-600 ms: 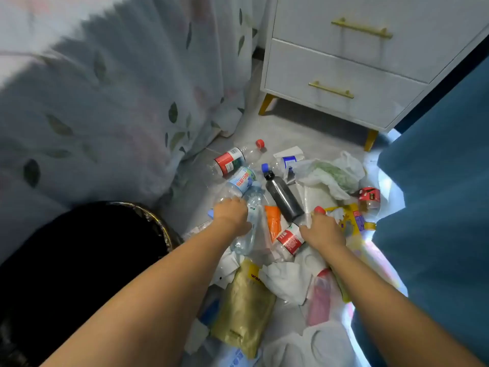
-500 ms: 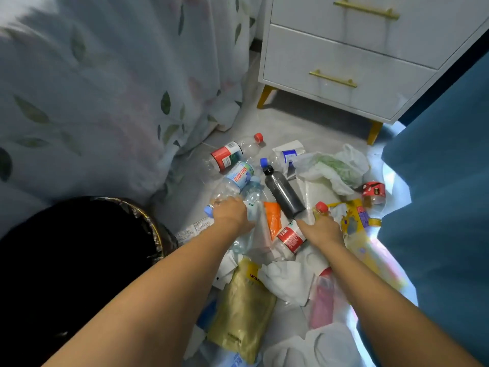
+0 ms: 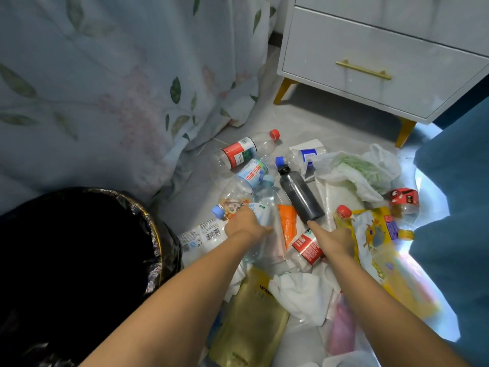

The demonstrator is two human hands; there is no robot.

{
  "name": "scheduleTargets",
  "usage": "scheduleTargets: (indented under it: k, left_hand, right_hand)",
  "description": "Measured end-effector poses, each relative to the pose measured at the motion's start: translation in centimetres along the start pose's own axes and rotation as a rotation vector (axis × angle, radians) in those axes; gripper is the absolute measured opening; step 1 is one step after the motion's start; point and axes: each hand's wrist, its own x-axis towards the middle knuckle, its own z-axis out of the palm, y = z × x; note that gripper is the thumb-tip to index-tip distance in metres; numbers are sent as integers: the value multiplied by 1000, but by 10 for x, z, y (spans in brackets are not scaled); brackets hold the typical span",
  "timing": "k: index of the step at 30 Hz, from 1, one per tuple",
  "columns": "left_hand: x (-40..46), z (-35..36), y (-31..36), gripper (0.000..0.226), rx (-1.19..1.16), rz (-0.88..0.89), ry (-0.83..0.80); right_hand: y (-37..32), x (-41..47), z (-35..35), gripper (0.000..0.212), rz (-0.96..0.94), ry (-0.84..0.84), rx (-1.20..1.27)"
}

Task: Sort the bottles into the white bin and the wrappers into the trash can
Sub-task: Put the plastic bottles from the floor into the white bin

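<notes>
Bottles and wrappers lie in a pile on the grey floor. My left hand [image 3: 246, 225] grips a clear crumpled bottle [image 3: 263, 202]. My right hand [image 3: 334, 238] is curled over a clear bottle with a red label [image 3: 307, 247] and a red cap [image 3: 343, 210], with its thumb stretched toward the base of a black bottle [image 3: 301, 194]. Further back lie another red-labelled bottle [image 3: 239, 153] and a blue-labelled bottle [image 3: 250, 176]. An orange wrapper [image 3: 287, 223], a gold pouch [image 3: 248, 321] and a yellow wrapper [image 3: 375, 234] lie around my hands. The black-lined trash can [image 3: 156, 234] stands at my left. No white bin is in view.
A white drawer unit [image 3: 370, 70] on gold legs stands at the back. A leaf-patterned curtain [image 3: 105, 102] hangs on the left, blue fabric [image 3: 455, 207] on the right. A white plastic bag [image 3: 352, 170], a small red container [image 3: 403, 200] and white tissue [image 3: 299, 292] lie in the pile.
Both hands stay on their bottles. My right thumb has stretched out toward the black bottle, and the view has tilted down a little.
</notes>
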Motion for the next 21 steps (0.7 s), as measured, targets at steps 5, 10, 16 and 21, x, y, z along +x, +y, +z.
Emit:
scheduleTargets:
  k: [5,10,16,21]
  left_hand:
    - [-30,-28,-6,54,-138,34,36]
    - [-101,-72,-2,66,-391,92,177]
    - [-212,-135,-21,64,-519,250,229]
    - [-292,-186,-65,68,-622,284,360]
  right_hand:
    - [-5,-31,-12,63,-121,-57,-14]
    - [-29,-91,-43,55,-210,-62,29]
    - [-68,-188,-89,54,-394,-150,90]
    - [-91,-280,-111,62,-610,-211,29]
